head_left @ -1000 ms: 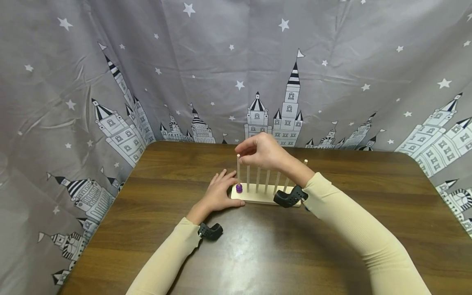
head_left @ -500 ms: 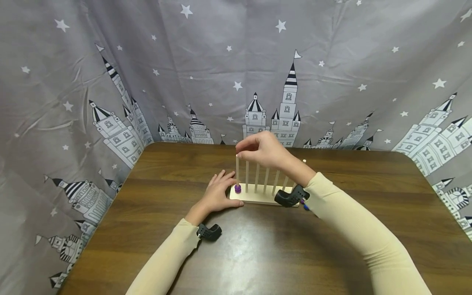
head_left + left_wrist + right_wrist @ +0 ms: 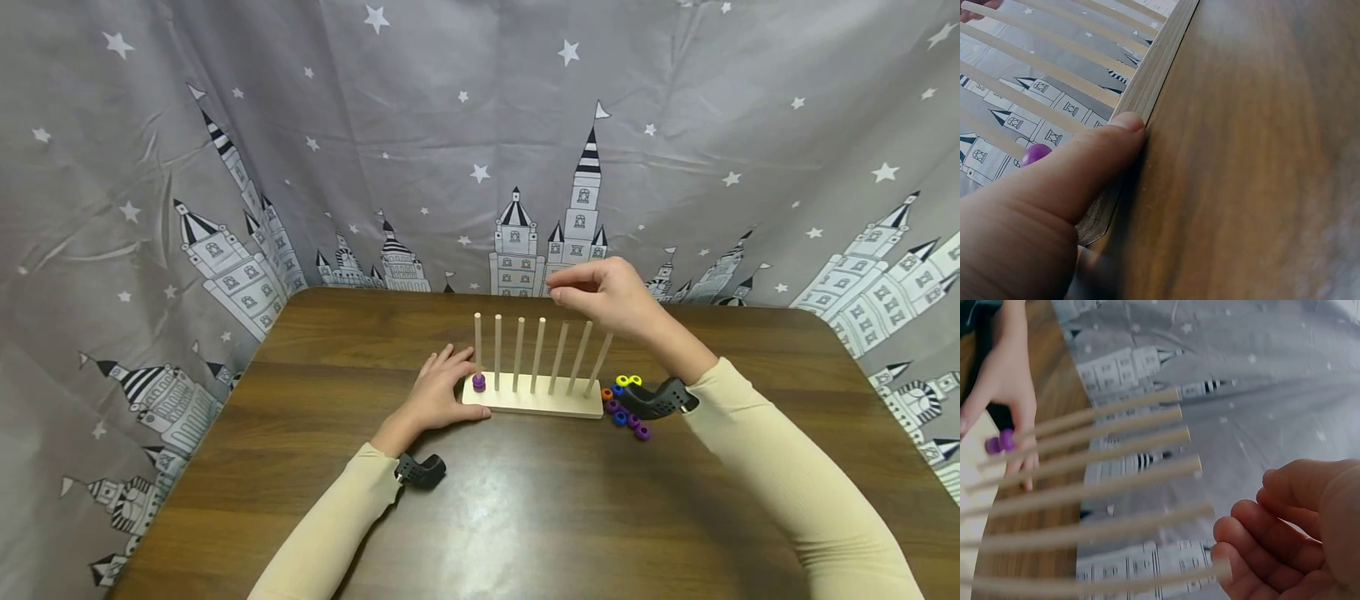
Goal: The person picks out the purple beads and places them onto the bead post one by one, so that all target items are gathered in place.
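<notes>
A pale wooden base [image 3: 534, 408] with several upright pegs stands on the table. Two purple beads [image 3: 479, 384] are stacked at the foot of its leftmost peg. My left hand [image 3: 435, 400] lies at the base's left end, fingers spread on the table behind. Its thumb [image 3: 1104, 147] lies straight against the front edge in the left wrist view. Above the right-hand pegs hovers my right hand [image 3: 607, 296], apart from them. Its fingers [image 3: 1266, 544] are loosely bent with nothing between them in the right wrist view.
Loose beads lie right of the base, partly under the right wrist camera: yellow beads [image 3: 635, 381], an orange bead [image 3: 607, 394], blue beads [image 3: 620, 419] and purple beads [image 3: 642, 433]. A grey castle-print curtain [image 3: 420, 125] hangs behind the brown table [image 3: 510, 517].
My right hand has left the top of the leftmost peg and moved right, uncovering the pegs and the loose beads. The left hand keeps its place at the base.
</notes>
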Demonstrator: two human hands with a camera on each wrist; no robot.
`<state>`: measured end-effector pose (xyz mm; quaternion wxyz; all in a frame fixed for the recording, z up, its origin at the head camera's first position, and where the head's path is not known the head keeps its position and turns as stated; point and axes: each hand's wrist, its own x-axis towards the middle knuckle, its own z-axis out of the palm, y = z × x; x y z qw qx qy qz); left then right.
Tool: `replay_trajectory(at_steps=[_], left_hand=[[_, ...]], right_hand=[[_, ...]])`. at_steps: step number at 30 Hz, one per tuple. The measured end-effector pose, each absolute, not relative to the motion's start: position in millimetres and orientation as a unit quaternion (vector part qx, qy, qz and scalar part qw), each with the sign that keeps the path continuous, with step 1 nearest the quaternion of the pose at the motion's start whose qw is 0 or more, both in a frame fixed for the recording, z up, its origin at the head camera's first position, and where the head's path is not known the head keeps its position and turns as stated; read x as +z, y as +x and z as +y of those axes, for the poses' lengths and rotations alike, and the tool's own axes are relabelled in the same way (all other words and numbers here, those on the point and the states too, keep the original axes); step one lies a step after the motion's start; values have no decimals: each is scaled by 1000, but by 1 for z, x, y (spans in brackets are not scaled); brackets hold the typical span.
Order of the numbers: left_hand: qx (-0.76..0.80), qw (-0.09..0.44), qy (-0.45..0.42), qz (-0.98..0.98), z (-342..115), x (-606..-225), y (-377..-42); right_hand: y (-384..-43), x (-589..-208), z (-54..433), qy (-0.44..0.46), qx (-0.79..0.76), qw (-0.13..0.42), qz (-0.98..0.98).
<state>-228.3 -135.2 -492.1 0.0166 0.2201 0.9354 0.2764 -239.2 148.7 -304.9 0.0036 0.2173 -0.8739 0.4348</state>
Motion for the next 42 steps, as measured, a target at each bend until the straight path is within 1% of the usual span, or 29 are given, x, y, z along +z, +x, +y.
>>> replay_trajectory(at_steps=[4, 11, 20, 27, 37, 42], left_hand=[[277, 15, 217, 936, -136, -493, -229], [277, 14, 220, 935, -136, -493, -229], [279, 14, 222, 934, -134, -492, -228], [281, 12, 220, 934, -135, -492, -227], [278, 7, 223, 934, -136, -496, -227], [276, 9, 223, 935, -136, -496, -228]], right_hand=[[-237, -308, 170, 187, 426, 7, -885], [-228, -322, 202, 143, 369, 17, -918], [-211, -359, 232, 142, 344, 52, -927], [-196, -382, 245, 138, 332, 67, -931], [-177, -414, 254, 104, 332, 65, -935], [-169, -430, 256, 103, 331, 72, -935]])
